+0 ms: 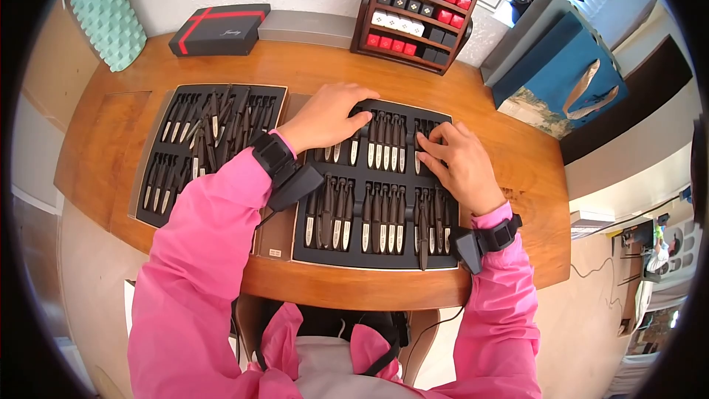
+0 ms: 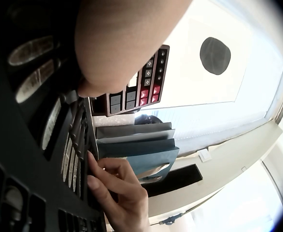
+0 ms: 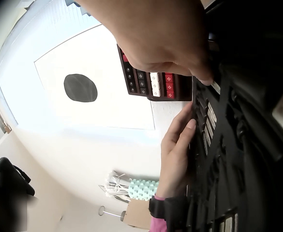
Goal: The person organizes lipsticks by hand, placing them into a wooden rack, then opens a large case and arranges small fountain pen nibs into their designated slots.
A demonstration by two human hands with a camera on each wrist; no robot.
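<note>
My right hand (image 1: 467, 164) bends over the upper right compartment of the black slotted tray (image 1: 347, 170). Its thumb and fingers pinch a slim dark-handled piece with a pale, blade-shaped end (image 1: 418, 165). In the right wrist view the thumb lies right beside a pale end (image 3: 216, 87). My left hand (image 1: 325, 117) rests on the tray's upper left part, fingers extended toward the far edge and thumb apart. Rows of similar dark pieces (image 1: 382, 210) fill several compartments. One piece (image 1: 423, 240) lies lower than its neighbours at the front right.
To the left, another black tray (image 1: 168, 149) holds rows and a loose heap of the same pieces (image 1: 214, 129). Behind stand a black box with red ribbon (image 1: 221, 29), a wooden rack of small cubes (image 1: 413, 18), a blue paper bag (image 1: 554, 74) and a mint textured container (image 1: 108, 18).
</note>
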